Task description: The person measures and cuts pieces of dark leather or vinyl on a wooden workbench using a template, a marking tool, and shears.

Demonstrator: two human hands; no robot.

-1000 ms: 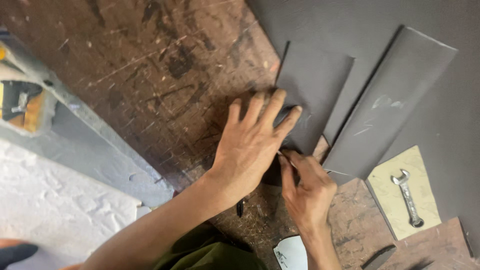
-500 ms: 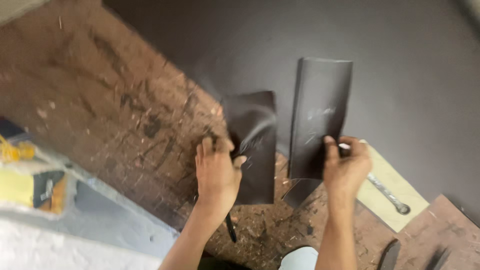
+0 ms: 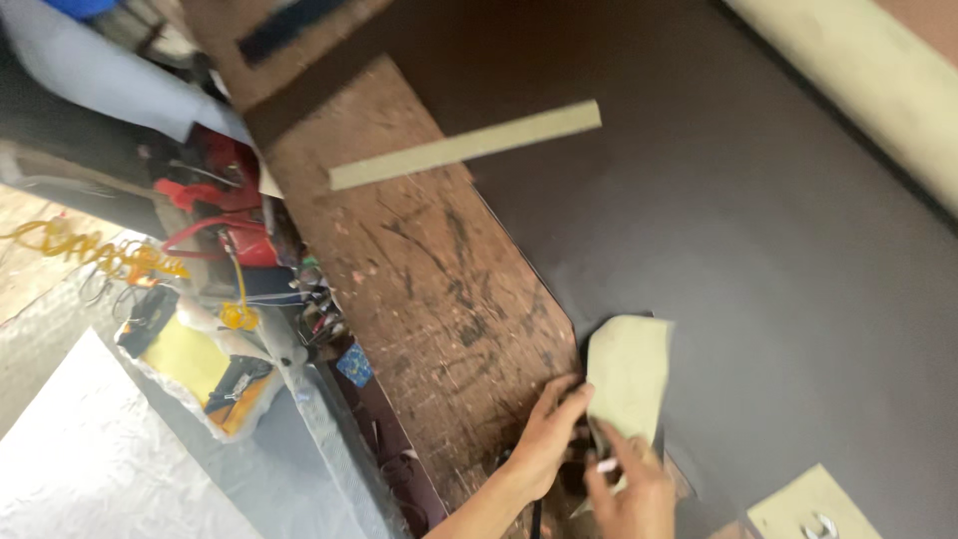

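A small cut piece of sheet (image 3: 629,371) stands lifted at the bottom centre, its pale cream side facing me. My left hand (image 3: 547,441) pinches its lower left edge, the fingers curled against it. My right hand (image 3: 631,491) grips its bottom end from below. Both hands are close together, over the line where the worn brown wooden board (image 3: 419,279) meets the large dark grey sheet (image 3: 758,250). Motion blur hides the fingertips.
A long cream strip (image 3: 465,146) lies across the board's far end and onto the dark sheet. A cream offcut with a metal spanner (image 3: 810,511) lies at the bottom right. Tools, red cables and a yellow coiled cord (image 3: 90,252) clutter the floor on the left.
The small piece, which lay flat showing its dark side, is now lifted and turned to show its cream side. My hands came together on it. The view has swung towards the far end.
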